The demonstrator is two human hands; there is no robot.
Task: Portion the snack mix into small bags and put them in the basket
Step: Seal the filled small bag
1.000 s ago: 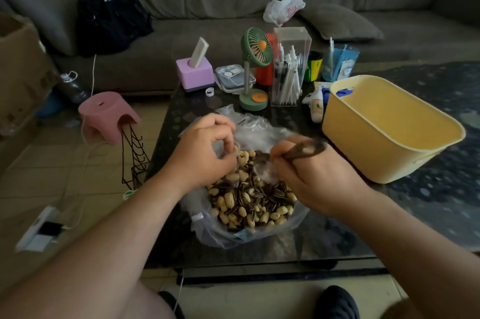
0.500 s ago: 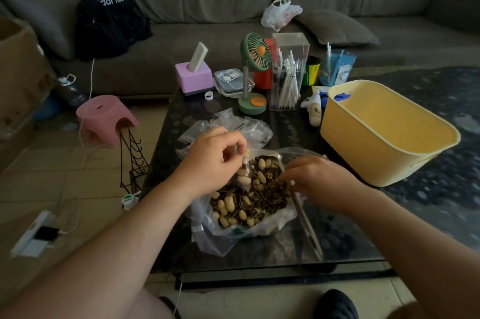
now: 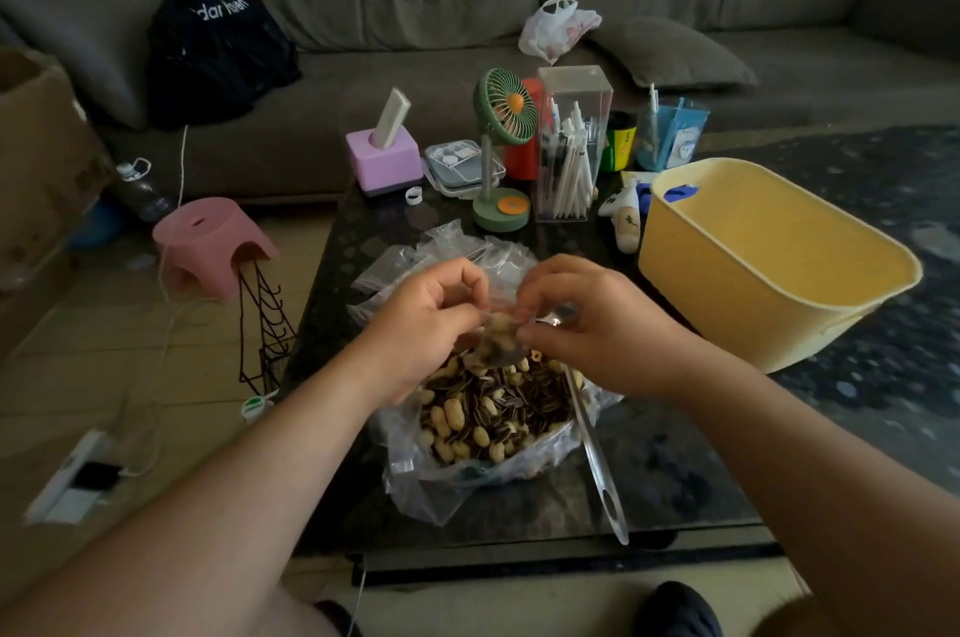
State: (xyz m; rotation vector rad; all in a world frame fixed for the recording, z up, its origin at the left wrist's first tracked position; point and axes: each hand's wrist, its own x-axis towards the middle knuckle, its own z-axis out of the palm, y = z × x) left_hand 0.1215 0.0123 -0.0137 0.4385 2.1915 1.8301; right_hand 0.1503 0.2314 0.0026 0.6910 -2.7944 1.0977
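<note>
A large clear bag of snack mix (image 3: 493, 413), peanuts and striped sunflower seeds, lies open on the dark table. Just above it, my left hand (image 3: 426, 319) and my right hand (image 3: 587, 319) pinch the top of a small clear bag (image 3: 498, 335) partly filled with mix. A metal spoon (image 3: 597, 460) rests with its bowl in the big bag and its handle pointing toward the table's front edge. Several empty small bags (image 3: 410, 262) lie behind my hands. The yellow basket (image 3: 769, 273) stands at the right; I see no bags inside it.
Behind the bags stand a green desk fan (image 3: 501, 148), a clear box of pens (image 3: 569, 153), a pink tissue box (image 3: 384, 158) and a small lidded container (image 3: 457, 163). A pink stool (image 3: 213, 241) and a wire rack (image 3: 265, 340) are on the floor left.
My right hand has let go of the spoon, which now rests in the big bag. Both hands have come together and lifted on the top of the small bag.
</note>
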